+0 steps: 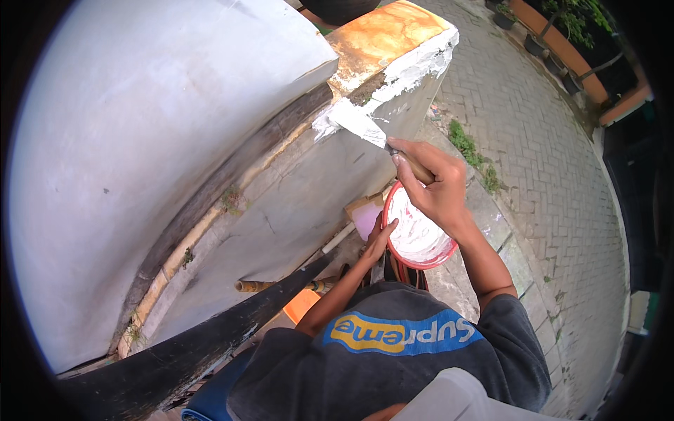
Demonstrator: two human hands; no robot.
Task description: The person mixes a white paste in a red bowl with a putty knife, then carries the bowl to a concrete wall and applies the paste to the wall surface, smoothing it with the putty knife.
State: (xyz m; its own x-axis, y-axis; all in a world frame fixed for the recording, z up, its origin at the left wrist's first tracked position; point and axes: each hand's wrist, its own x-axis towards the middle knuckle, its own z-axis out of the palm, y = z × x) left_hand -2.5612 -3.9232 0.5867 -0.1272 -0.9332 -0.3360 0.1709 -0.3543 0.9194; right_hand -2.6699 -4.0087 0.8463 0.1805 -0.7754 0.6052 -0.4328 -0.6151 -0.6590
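My right hand (444, 177) is closed around the wooden handle of a putty knife (365, 128), whose blade is thickly coated in white paste. The blade lies against the upper edge of a grey wall (302, 186), on a white smear there. In my left hand (378, 237) is a red bowl (423, 266), gripped at its left rim with the thumb over the lip. White paste (415, 228) coats the inside of the bowl. More white filler (419, 68) runs along the edge of the stained, orange-brown wall top (386, 35). The right hand partly covers the bowl's upper rim.
A large smooth grey slab (168, 133) fills the left side. Below it, a dark pole (203, 345) slants up past a bamboo piece (254, 286) and an orange object (300, 306). Paving (533, 140) stretches to the right, with weeds (463, 140) and potted plants (535, 46).
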